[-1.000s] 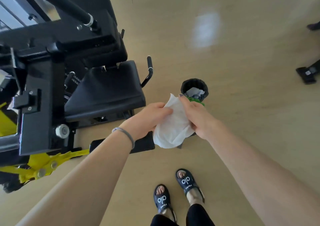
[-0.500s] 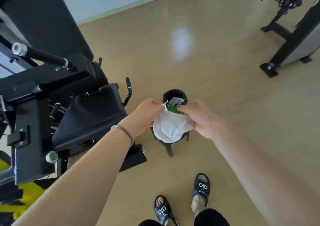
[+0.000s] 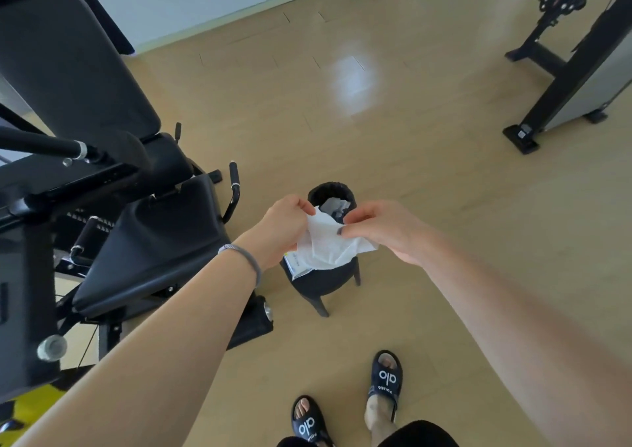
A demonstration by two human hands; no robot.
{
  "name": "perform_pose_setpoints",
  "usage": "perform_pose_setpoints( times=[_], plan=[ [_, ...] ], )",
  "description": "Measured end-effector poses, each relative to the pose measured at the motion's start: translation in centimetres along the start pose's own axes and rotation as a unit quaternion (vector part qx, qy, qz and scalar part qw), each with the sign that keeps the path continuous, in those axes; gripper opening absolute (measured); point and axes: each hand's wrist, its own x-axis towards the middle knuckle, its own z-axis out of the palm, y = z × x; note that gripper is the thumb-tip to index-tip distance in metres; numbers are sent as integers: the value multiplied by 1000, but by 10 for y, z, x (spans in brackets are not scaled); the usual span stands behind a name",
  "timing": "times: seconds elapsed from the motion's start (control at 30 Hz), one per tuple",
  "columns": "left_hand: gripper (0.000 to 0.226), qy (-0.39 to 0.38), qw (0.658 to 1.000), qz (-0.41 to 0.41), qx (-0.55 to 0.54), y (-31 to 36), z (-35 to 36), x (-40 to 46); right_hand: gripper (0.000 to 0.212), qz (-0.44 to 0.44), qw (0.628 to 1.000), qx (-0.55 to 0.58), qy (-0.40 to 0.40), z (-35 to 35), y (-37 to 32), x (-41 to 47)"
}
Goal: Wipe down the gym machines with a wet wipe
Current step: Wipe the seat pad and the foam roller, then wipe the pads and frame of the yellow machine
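Two hands hold one white wet wipe [image 3: 325, 246] between them, at the centre of the view. Our left hand [image 3: 284, 231] grips the wipe's upper left corner, its fingers [image 3: 301, 205] curled over the edge; our right hand [image 3: 386, 231] pinches the upper right edge between thumb and fingers [image 3: 355, 215], the remaining fingers lying loosely bent. We see the sheet partly spread and hanging, its lower fold lying over a small printed packet [image 3: 295, 265] at 7 o'clock of the wipe; whether the left hand also holds this packet we cannot tell. A grey wristband [image 3: 244, 258] circles the left wrist. Directly behind the wipe, at 12 o'clock, stands a small black bin [image 3: 331, 193] with crumpled white material inside. At 9 o'clock, a black gym machine [image 3: 102, 190] shows its padded seat [image 3: 160, 238]. At 2 o'clock, well apart, stands a second machine frame [image 3: 561, 80]. At 6 o'clock, our two black sandals [image 3: 384, 378] rest on the wooden floor [image 3: 444, 224].
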Motion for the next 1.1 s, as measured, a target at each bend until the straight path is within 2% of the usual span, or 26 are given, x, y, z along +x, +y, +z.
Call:
perform_pose_setpoints(
  times=[0.1, 0.2, 0.3, 0.37, 0.4, 0.5, 0.57, 0.67, 0.73, 0.83, 0.97, 1.03, 1.1],
  plan=[
    [24, -9, 999, -35, 9, 10, 11, 11, 16, 0, 991, -123, -49, -15, 0, 4],
    [4, -61, 997, -32, 39, 32, 24, 17, 25, 1, 976, -214, -48, -38, -5, 3],
    [22, -139, 983, -12, 122, 58, 40, 20, 21, -1, 972, -233, -33, -72, -7, 3],
    [39, -167, 965, 35, 199, 76, 52, 24, 16, 0, 972, -233, -23, -98, -6, 4],
    [39, -171, 953, 60, 244, 85, 58, 27, 17, 4, 972, -232, -22, -112, -5, 4],
    [18, -172, 916, 119, 342, 115, 78, 41, 24, 12, 974, -226, -23, -155, 2, 4],
    [24, -174, 912, 134, 346, 136, 91, 52, 23, 15, 978, -208, -18, -183, 4, 2],
    [59, -168, 922, 147, 318, 167, 107, 66, 23, 25, 981, -193, 7, -219, 4, -2],
    [60, -165, 928, 156, 297, 189, 116, 77, 26, 22, 987, -160, 28, -241, 5, 0],
    [38, -182, 948, 165, 203, 220, 129, 100, 22, -5, 999, 13, 43, -271, 1, 7],
    [23, -227, 953, 170, 108, 263, 150, 134, 32, -36, 977, 208, 34, -310, -7, 25],
    [16, -243, 947, 185, 103, 289, 162, 156, 36, -43, 964, 256, 53, -332, -13, 39],
    [21, -244, 944, 202, 96, 319, 173, 182, 34, -54, 954, 286, 71, -356, -22, 54]
  ],
)
